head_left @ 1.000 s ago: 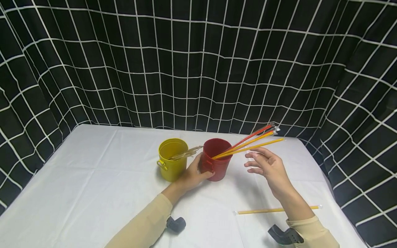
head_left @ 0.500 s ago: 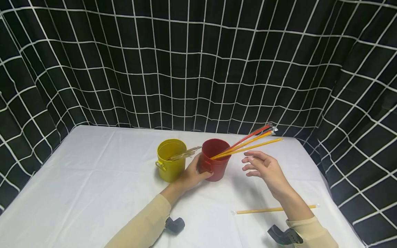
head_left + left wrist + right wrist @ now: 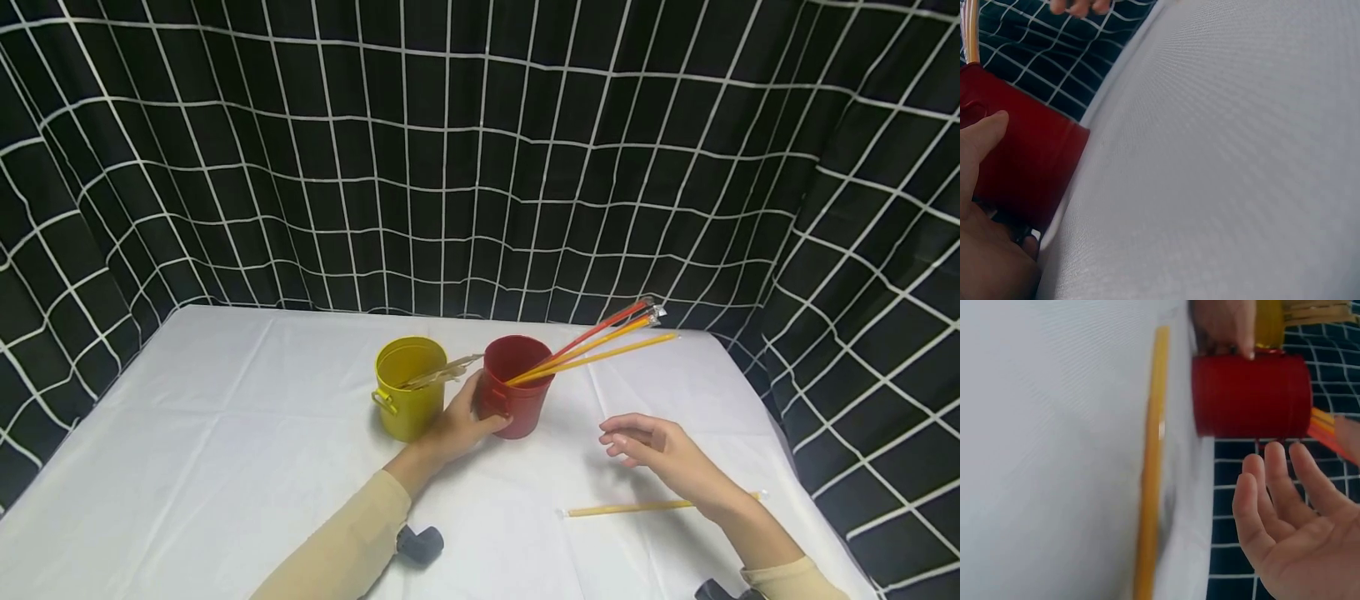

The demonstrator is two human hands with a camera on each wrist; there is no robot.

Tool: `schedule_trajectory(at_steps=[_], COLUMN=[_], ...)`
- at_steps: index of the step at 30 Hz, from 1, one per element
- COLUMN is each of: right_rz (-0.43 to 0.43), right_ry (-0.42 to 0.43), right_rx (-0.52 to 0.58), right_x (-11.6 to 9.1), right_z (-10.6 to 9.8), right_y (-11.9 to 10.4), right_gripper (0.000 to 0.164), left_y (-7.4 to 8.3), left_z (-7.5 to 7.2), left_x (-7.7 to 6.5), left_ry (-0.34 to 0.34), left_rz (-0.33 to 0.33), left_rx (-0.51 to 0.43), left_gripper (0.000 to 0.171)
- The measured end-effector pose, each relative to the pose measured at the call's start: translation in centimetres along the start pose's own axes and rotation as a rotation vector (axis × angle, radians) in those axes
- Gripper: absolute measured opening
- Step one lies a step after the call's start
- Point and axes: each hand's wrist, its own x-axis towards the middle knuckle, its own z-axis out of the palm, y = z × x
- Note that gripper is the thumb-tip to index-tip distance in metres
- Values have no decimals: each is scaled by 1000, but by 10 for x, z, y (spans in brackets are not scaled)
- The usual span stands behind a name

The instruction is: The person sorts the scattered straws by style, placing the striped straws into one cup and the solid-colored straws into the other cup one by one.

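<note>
My left hand (image 3: pixel 459 425) grips the side of a small red bucket (image 3: pixel 519 408), thumb on its near wall, fingers hidden behind it. Several straws in clear wrappers, red and orange-yellow (image 3: pixel 600 353), lean out of the bucket to the right. My right hand (image 3: pixel 667 457) holds nothing; its fingers are loosely bent, above and behind a wrapped orange-yellow straw (image 3: pixel 630 507) on the table. That forearm covers part of this straw. In the right wrist view the straw (image 3: pixel 1153 456) lies to the left of my spread fingers (image 3: pixel 1275 469).
A yellow bucket (image 3: pixel 412 417) stands just left of the red one, with tan thin sticks (image 3: pixel 438 375) leaning out to the right. A white cloth (image 3: pixel 247 467) covers the table. Black curtains with a white grid (image 3: pixel 465 167) hang behind and at both sides.
My right hand has come down and toward me, from beside the straws in the bucket to near the straw on the table. The left hand keeps its grip on the red bucket.
</note>
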Motion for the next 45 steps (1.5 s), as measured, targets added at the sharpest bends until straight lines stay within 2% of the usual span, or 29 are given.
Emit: schedule_trajectory(at_steps=[3,10,12,17,19,21,26,28,32,37,45], right_rz=[-22,-93,-107,-151,-169,-177,-96,-63,-56,-111,-252], right_ry=[-37,-151,-197,-305,-294,-257,-189,-180,-183,-156,-77], right_rx=[-35,-233,-228,-131,-146,-205,-361,-395,-422,-402,-373], right_x=[-7,-27,-31,-34,-34,-34,-33,-33,-30,-27,-21], right_z=[-3,-20,-24,-25,-21,-17,-11,-10,-9,-9,-13], right_y=[8,27,33,46,48,49,45,42,36,26,6], right_gripper=[37,30,30,27,24,20,12,9,5,5,6], left_y=[0,0,0,0,0,-1,-1,-2,-2,0,3], left_z=[0,0,0,-1,-2,-2,-2,-2,-3,-2,-1], left_x=[-1,-2,-1,1,2,2,0,0,0,-1,-2], left_ry=[1,-5,-5,5,7,6,2,1,-2,2,7], left_rz=[-5,-5,-1,-1,-4,-7,-21,-25,-30,-22,-18], left_rx=[3,19,18,25,37,50,60,56,44,52,65], left_gripper=[81,81,81,80,81,81,83,83,83,83,81])
